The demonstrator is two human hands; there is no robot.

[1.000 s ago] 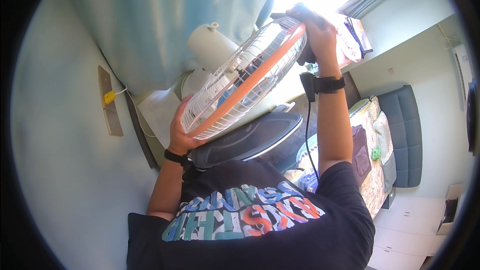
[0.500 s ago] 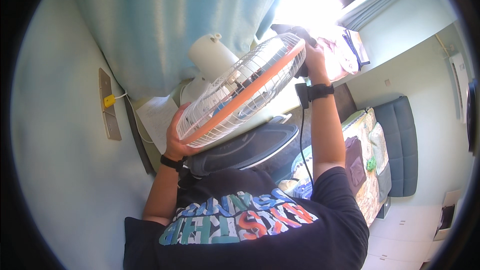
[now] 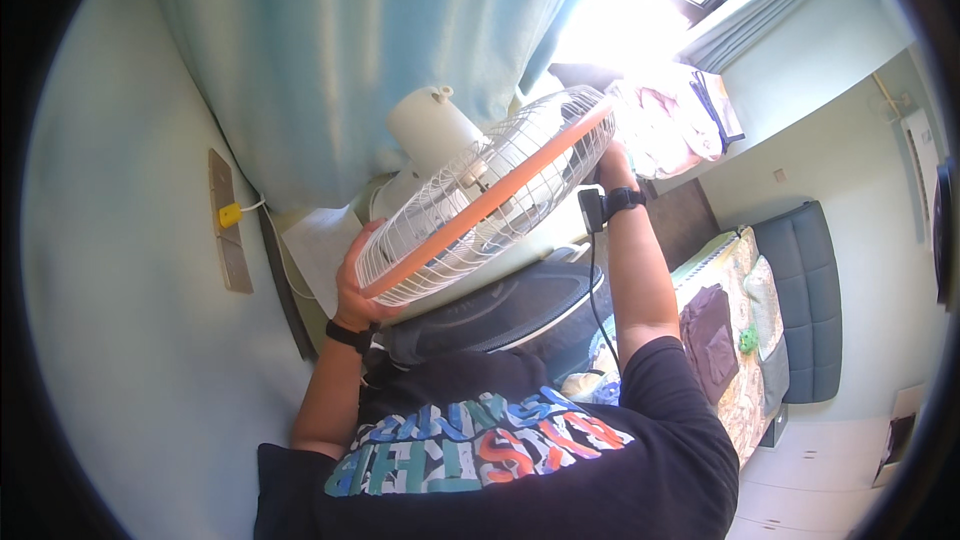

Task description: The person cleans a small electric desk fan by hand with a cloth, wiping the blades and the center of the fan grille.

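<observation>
Gripping fan with left hand curled at eight o'clock, right hand at two (closure hidden), likely positioning; next, support evenly.

The left hand cups the lower left end of the fan, spread against its rim. The left forearm slants up to it, below the fan. The right hand is raised at the fan's upper right end, its fingers mostly hidden; the right forearm reaches up, right of the fan.
</observation>
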